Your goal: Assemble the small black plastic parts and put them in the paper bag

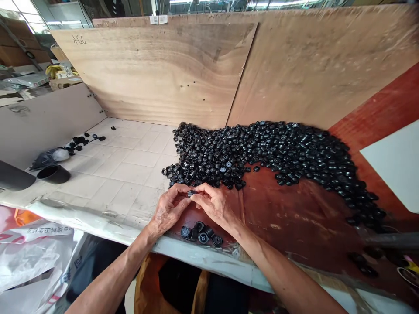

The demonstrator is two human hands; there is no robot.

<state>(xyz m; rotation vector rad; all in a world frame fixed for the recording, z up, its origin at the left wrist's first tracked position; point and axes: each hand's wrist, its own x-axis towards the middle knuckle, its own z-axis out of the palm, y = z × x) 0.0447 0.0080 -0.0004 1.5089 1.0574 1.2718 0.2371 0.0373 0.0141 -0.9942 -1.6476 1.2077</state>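
At the near edge of the table (98,220), both forearms come up from below and the two hands meet above the surface. The left hand (167,209) and the right hand (212,205) hold one small black cap (191,192) between them; the fingers (183,190) of each hand are pressed together on it from either side, thumbs and forefingers pinching. The cap is held just above the table, between the hands and in front of the big pile.

Just under the hands, near the table edge, lies a small group of caps (201,233), some with the open side up. Below the edge a white bag (32,257) with printed letters and an orange bag (147,279) are visible.

Beyond the hands, a large pile (262,150) of the same black caps stretches from the middle of the table to the right, partly on pale tiles and partly on a red-brown board (294,218). To the left, well apart, stands a black cup (54,173), and farther behind it lie a few loose black parts (80,141). Plywood sheets (163,69) stand upright at the back.
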